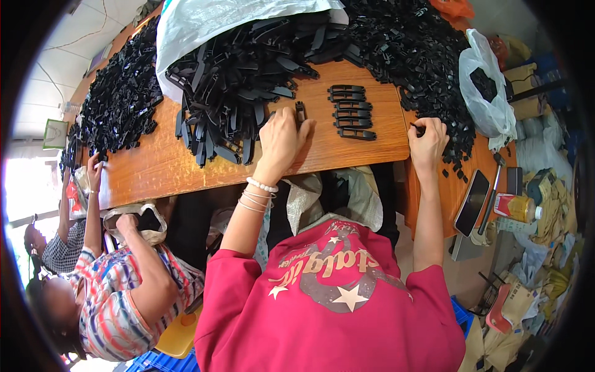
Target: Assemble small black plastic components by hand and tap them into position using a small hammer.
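Note:
My left hand rests on the brown table, fingers bent. Between its thumb and index finger a long black plastic clip piece stands upright. At the right, my right hand is closed in a pinch on a small black plastic part, by the edge of a heap of small black parts. Between my hands lies a column of several slotted black clip pieces, side by side. Beyond my left hand, long black plastic pieces spill from a white sack.
Another black heap covers the table's left side, where a co-worker in a patterned top sits and another person's arm shows. To my right are a clear plastic bag, a phone, a black-handled tool and a yellow bottle.

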Tool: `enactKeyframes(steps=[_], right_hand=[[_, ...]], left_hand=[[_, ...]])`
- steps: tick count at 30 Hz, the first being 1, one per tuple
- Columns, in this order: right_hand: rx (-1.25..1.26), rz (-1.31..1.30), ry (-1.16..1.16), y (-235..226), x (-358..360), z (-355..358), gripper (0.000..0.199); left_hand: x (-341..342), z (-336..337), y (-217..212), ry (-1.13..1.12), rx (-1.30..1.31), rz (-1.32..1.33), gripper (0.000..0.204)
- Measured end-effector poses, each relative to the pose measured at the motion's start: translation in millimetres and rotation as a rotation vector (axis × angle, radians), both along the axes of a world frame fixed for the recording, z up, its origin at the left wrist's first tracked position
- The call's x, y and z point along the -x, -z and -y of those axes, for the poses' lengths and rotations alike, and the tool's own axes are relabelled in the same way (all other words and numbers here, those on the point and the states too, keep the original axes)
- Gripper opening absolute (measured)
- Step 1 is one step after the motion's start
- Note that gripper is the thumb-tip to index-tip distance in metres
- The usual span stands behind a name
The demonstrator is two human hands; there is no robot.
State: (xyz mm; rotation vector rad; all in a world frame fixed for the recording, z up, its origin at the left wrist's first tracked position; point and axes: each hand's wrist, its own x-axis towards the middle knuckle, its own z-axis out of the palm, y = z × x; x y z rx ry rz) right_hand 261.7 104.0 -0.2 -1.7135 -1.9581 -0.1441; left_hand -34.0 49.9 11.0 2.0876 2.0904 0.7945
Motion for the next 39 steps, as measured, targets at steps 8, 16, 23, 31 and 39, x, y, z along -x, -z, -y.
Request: enactKeyframes(steps=[8,16,23,31,39], right_hand=[[0.122,-0.754,-0.127,-22.7,35.1,34.0,0.010],[0.148,-0.794,-0.347,-61.3,76.8,81.6,0.020],[-0.189,-0.468,-0.457,-68.0,86.2,89.7,0.024],[-0.225,-0.456,-0.478,-65.1,85.7,92.6,0.024],[-0.209,-0.395,-0.523,-66.1,85.2,96.3,0.026]], left_hand=[[-17.9,20.7,-8.8,-0.042,0.179,1.485,0.014],[-58.4,59.9,-4.9,0.144,0.302,2.157,0.019],[-78.8,73.4,-35.1,0.069,0.278,2.061,0.040],[-85.0,85.6,-42.9,0.182,0.259,2.140,0.042],[-91.7,96.9,-41.2,0.171,0.246,1.773,0.045]])
